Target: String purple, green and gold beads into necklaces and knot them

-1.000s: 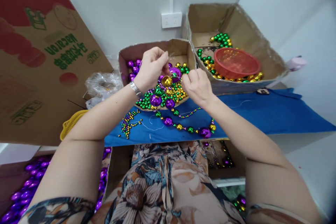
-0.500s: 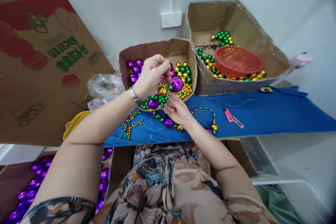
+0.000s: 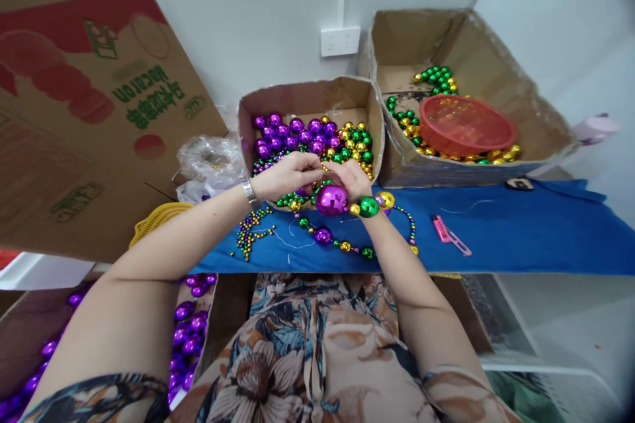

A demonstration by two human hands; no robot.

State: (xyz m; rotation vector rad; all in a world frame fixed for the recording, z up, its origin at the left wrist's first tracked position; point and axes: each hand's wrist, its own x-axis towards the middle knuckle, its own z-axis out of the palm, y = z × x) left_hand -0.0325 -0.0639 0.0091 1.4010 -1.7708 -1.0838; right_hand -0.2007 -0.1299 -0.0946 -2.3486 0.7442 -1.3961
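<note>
Both my hands meet over the near side of the middle carton. My left hand (image 3: 292, 174), with a silver watch (image 3: 249, 192) at the wrist, is closed in a pinch at the end of a bead string. My right hand (image 3: 353, 178) is closed on the same string, fingertips almost touching the left ones. From it hang a large purple bead (image 3: 331, 199), a green bead (image 3: 368, 206) and a gold bead (image 3: 385, 200), lying across my right wrist. More of the beaded string (image 3: 323, 234) curves over the blue cloth (image 3: 476, 228). The thread between the fingertips is too fine to make out.
The middle carton (image 3: 310, 89) holds purple, green and gold beads. Right of it, a bigger carton (image 3: 526, 99) contains beads and a red basin (image 3: 466, 125). Small loose beads (image 3: 248, 231), a pink cutter (image 3: 449, 234) and a yellow basket (image 3: 159, 219) lie on the cloth.
My left hand has come down from above, and my right hand has risen to meet it. The large beads now hang over my right wrist. The view has shifted slightly.
</note>
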